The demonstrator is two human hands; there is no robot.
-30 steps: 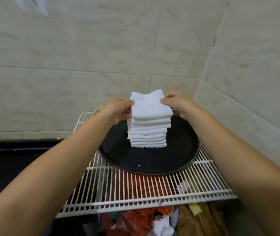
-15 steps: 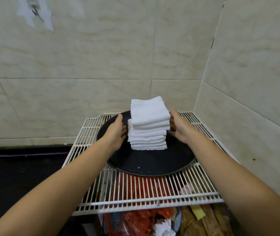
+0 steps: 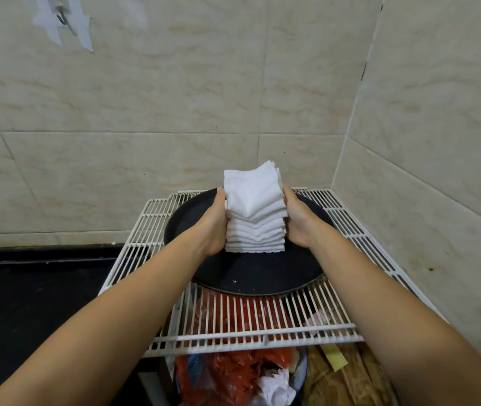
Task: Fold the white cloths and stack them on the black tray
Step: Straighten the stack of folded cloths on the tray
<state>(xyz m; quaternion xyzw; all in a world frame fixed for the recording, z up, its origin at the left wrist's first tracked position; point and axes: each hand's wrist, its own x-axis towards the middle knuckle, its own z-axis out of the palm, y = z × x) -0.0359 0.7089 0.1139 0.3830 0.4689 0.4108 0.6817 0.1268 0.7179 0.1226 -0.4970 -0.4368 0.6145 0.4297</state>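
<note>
A person's two hands are pressing in on either side of a stack of folded white cloths (image 3: 254,213), which is standing between them on a round black tray (image 3: 251,276). The left hand (image 3: 214,227) is lying flat against the stack's left side, its fingers straight and reaching toward the far edge; the right hand (image 3: 298,221) is doing the same against the right side, so the pile is being squeezed between the two palms. The top cloths are bulging upward and fanning out slightly above the hands. The tray is sitting beneath both wrists on a white wire rack (image 3: 262,329), whose bars are running toward the viewer under the forearms. Below the rack, nearer than the hands, a bin (image 3: 242,373) of red plastic and crumpled white scraps is showing. Beyond the fingertips, a beige tiled wall (image 3: 175,112) is meeting a second wall at a corner off to the right hand's side, and a taped hook (image 3: 63,17) is hanging high above the left hand.
</note>
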